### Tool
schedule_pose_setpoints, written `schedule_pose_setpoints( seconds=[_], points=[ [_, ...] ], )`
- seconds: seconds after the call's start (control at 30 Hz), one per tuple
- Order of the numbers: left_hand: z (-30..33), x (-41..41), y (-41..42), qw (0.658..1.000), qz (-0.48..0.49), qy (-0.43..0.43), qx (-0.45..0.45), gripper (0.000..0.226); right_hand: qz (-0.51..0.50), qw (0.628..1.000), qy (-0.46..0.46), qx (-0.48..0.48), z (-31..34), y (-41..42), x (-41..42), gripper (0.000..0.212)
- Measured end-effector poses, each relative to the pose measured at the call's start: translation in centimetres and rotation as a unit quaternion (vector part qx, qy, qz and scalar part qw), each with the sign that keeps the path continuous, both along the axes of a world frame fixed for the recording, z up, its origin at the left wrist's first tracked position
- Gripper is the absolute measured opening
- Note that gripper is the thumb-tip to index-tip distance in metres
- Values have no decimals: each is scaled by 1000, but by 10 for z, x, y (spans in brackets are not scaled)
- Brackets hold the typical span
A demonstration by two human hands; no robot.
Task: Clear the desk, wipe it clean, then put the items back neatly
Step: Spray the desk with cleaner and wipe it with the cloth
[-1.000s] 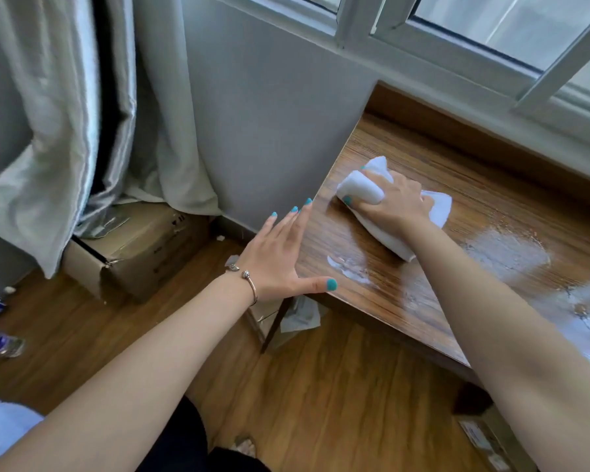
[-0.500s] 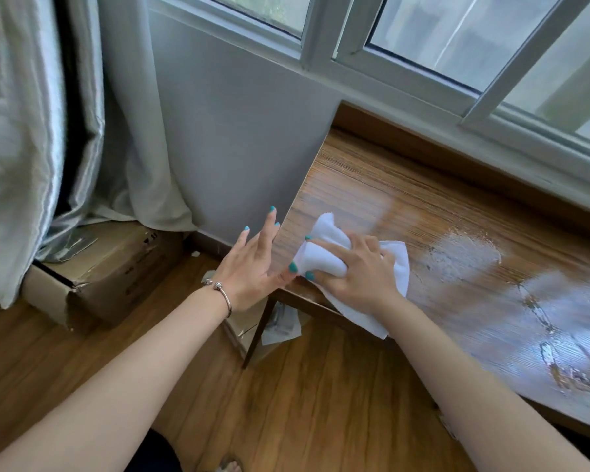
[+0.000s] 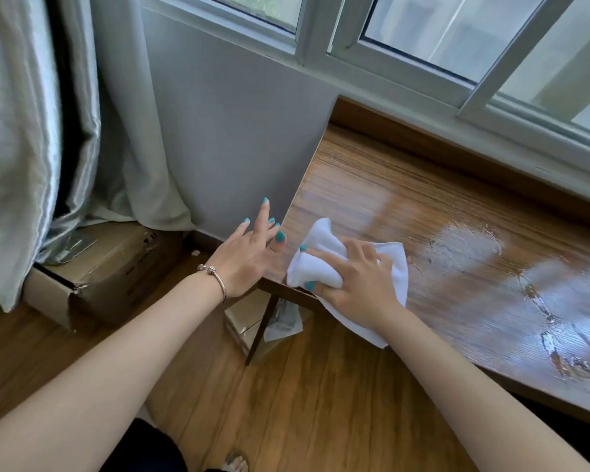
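Note:
The wooden desk [image 3: 406, 199] stands under the window, its top bare and streaked with wet patches toward the right. My right hand [image 3: 358, 284] grips a bunched white cloth [image 3: 315, 264] and presses it on the desk's near left corner; part of the cloth hangs over the front edge. My left hand [image 3: 246, 253] has straight fingers and sits just off the desk's left edge, thumb touching the corner, holding nothing.
A cardboard box [image 3: 106, 267] lies on the floor under the grey curtain [image 3: 24, 131]. Another box with a crumpled paper [image 3: 280, 321] sits beneath the desk corner by the desk leg [image 3: 261, 332]. The window sill [image 3: 491, 131] runs along the desk's back.
The right hand pulled the cloth from further back on the desk down to the near left corner. The left hand slid off the desk top to its left edge.

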State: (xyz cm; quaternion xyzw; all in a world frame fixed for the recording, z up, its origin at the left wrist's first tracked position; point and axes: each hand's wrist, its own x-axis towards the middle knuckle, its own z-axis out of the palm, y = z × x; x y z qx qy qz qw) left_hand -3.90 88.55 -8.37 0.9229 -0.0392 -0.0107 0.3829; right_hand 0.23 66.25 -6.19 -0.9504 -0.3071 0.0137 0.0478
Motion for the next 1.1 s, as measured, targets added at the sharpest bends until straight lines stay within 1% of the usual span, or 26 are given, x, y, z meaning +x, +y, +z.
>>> schedule_pose_setpoints(
  seconds=[0.1,0.13,0.2,0.23,0.33,0.37,0.4,0.5,0.57,0.63,0.7,0.77,0.83,0.9,0.97,1.03,1.1],
  points=[
    [-1,4,2,999,27,-12,-13,116,-20,999,3,-27,1,14,31,53],
    [-1,4,2,1000,23,-21,-1,110,-38,999,-3,-31,0,21,46,51],
    [-1,1,0,998,-9,-34,52,98,-87,996,-5,-32,1,37,75,48],
    [-2,-2,-1,995,-22,-33,91,98,-107,994,-2,-31,2,45,86,47],
    [-8,-4,-4,969,-31,-25,243,115,-135,990,-3,-34,0,57,92,45],
    [-11,-5,-5,965,-28,-24,260,118,-126,991,-7,-38,1,54,82,46],
    [-12,-5,-6,967,-24,-25,254,120,-109,993,-12,-40,2,48,70,48],
    [-16,-1,-5,980,-40,-35,193,124,-48,998,-14,-28,3,14,23,54],
    [-19,3,-6,986,-46,-42,156,127,-26,1000,-8,-11,2,-6,-1,57],
    [-22,7,-4,989,-43,-44,134,128,-24,1000,-6,-3,0,-14,-4,57],
    [-22,9,-2,991,-45,-47,119,128,-44,999,-6,-14,-1,-9,17,52],
    [-23,9,-2,990,-52,-49,119,125,-91,995,-8,-31,-1,5,53,51],
    [-23,10,-2,986,-62,-53,142,122,-157,987,3,-39,3,21,87,51],
    [-23,11,-3,985,-63,-56,152,121,-195,980,4,-41,6,33,100,49],
    [-25,9,-4,985,-58,-62,148,120,-185,982,-2,-39,6,36,79,53],
    [-25,8,-4,985,-52,-66,151,120,-142,990,-7,-24,4,29,39,64],
    [-23,10,-5,983,-52,-57,166,120,-99,995,-14,-23,2,13,11,64]
  ],
)
